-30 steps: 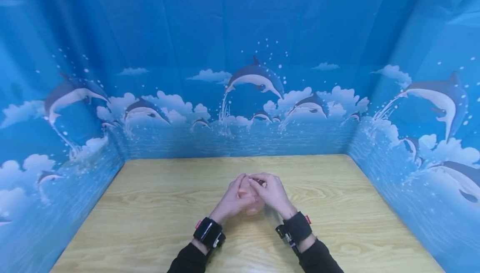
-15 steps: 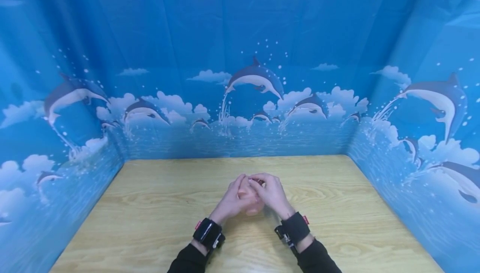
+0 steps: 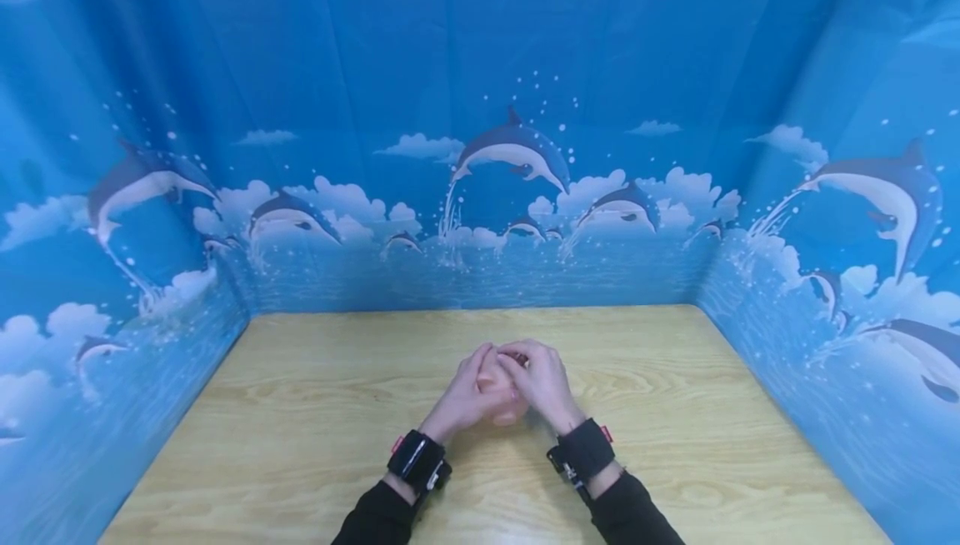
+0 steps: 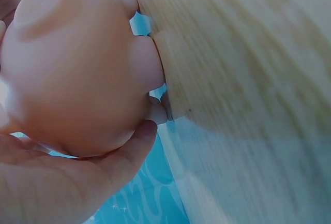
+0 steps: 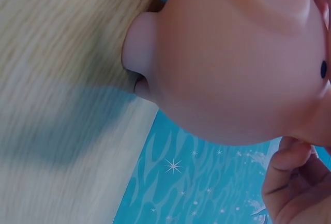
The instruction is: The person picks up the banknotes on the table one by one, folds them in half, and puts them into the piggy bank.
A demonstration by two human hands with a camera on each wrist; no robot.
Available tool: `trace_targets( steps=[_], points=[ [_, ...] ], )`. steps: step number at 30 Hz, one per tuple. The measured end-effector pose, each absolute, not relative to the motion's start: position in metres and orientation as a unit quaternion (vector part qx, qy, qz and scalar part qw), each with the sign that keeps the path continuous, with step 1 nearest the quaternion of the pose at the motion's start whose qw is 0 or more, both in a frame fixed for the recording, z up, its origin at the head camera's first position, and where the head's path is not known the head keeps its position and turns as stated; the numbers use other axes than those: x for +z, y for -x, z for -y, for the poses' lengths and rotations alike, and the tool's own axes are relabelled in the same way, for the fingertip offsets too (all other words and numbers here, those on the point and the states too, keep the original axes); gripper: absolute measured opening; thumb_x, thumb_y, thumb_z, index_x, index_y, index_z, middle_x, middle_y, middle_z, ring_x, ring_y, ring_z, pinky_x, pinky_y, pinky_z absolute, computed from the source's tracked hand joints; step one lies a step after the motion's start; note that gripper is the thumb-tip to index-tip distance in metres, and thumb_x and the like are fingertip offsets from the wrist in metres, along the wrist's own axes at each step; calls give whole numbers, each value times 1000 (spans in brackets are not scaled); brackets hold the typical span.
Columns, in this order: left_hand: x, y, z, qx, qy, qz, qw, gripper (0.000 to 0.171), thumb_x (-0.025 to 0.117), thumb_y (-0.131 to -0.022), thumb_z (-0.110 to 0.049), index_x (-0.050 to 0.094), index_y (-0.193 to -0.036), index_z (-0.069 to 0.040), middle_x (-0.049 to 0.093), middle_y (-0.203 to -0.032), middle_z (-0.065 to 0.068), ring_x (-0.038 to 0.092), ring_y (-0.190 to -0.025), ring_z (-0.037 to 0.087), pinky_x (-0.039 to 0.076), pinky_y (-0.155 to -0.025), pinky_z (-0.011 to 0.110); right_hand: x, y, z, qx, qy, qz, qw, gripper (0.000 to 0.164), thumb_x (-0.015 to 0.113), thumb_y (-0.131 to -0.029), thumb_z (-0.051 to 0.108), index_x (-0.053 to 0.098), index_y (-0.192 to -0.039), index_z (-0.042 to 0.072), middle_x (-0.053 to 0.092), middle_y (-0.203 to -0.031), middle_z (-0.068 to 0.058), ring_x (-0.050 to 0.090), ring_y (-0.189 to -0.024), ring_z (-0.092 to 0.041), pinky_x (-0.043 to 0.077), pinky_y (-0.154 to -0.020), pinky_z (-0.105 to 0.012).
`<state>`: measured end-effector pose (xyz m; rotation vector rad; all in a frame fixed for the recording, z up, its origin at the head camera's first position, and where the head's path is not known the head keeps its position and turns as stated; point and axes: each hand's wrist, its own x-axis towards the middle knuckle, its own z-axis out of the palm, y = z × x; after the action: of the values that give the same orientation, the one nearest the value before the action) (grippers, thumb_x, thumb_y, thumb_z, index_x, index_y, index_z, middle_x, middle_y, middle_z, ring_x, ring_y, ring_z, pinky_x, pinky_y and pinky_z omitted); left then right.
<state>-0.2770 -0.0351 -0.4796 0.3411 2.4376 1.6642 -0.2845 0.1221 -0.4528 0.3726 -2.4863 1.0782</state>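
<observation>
A pink, round-bodied pig figure, seemingly a piggy bank, stands on its short feet on the table, with its snout and one black eye showing in the right wrist view. My left hand grips its left side, and in the left wrist view a finger curves under the round body. At the top of the pig, the thumb and fingers of my right hand are bent together. A small dark brown thing shows among these fingers; I cannot tell what it is. In the right wrist view, curled right fingers are close beside the pig's body.
The light wood-grain table runs back to a blue curtain printed with dolphins, which stands on three sides. Black camera bands circle both wrists, below them dark sleeves.
Both hands stay around the pig in nearly the same place. The right wrist has shifted very slightly to the left, and the head view has tilted a little.
</observation>
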Motion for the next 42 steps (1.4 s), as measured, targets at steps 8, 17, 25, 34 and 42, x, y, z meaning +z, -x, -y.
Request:
trace_targets(
  steps=[8,17,25,34,42],
  points=[
    [-478,275,34,563,-115,-815,74,110,82,-73,-49,19,-157,-19,16,-162,19,25,-145,43,20,-110,73,-453,283,-120,369,-115,897,214,11,76,-85,20,78,-96,17,75,-89,-1,63,-72,-8,54,-64,-25],
    [-478,274,36,569,-108,-811,85,113,83,-71,-51,18,-158,-21,14,-163,17,23,-146,42,19,-110,74,-455,282,-118,369,-113,898,210,12,76,-85,20,77,-96,16,74,-89,-1,65,-76,-12,55,-67,-28],
    [-477,273,36,574,-108,-807,87,111,83,-72,-49,18,-158,-20,15,-163,17,21,-147,41,19,-112,72,-455,281,-118,376,-128,892,215,12,71,-89,15,77,-98,10,71,-88,-3,63,-74,-14,52,-64,-25],
    [-479,274,36,581,-103,-803,88,111,82,-73,-48,17,-158,-19,15,-162,18,31,-141,43,26,-106,75,-455,284,-127,416,-124,879,198,12,68,-92,15,76,-101,12,75,-95,-3,66,-81,-14,56,-72,-32],
    [-475,273,37,575,-116,-807,72,110,82,-74,-48,18,-157,-14,18,-162,17,28,-144,41,24,-110,72,-454,285,-135,412,-124,884,184,11,70,-90,17,76,-99,13,74,-89,0,64,-81,-12,55,-73,-30]
  ],
)
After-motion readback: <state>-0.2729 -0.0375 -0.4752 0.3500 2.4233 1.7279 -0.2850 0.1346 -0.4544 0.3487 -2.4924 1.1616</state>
